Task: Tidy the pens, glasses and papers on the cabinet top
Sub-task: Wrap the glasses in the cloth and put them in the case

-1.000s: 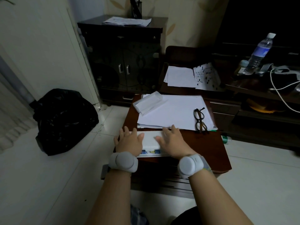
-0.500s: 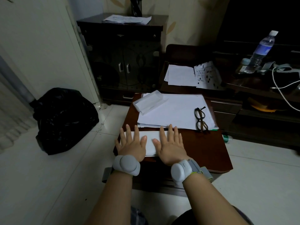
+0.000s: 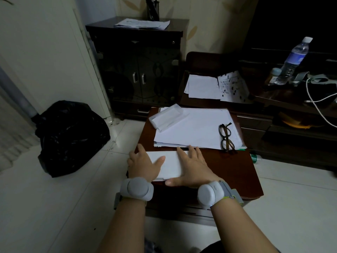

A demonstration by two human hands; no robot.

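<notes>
A flat white folded paper [image 3: 170,165] lies at the near left of the brown cabinet top [image 3: 235,172]. My left hand [image 3: 142,166] rests over its left end, thumb lying on top. My right hand [image 3: 193,168] presses flat on its right part, thumb along the near edge. Behind them sits a stack of white papers [image 3: 198,130]. Dark-framed glasses [image 3: 226,136] lie folded on the stack's right side. A white oblong case [image 3: 166,117] rests on its far left corner. No pens show on this top.
A black rubbish bag [image 3: 71,136] sits on the tiled floor at left. A dark cabinet [image 3: 138,70] behind carries more papers [image 3: 144,24] and a pen holder [image 3: 152,10]. Loose sheets [image 3: 215,87], a water bottle [image 3: 294,59] and a white cable [image 3: 317,105] lie at right.
My hands have slid apart on the white paper: the left went to its left end, the right turned so the thumb runs along the near edge. The coloured edge seen earlier is hidden.
</notes>
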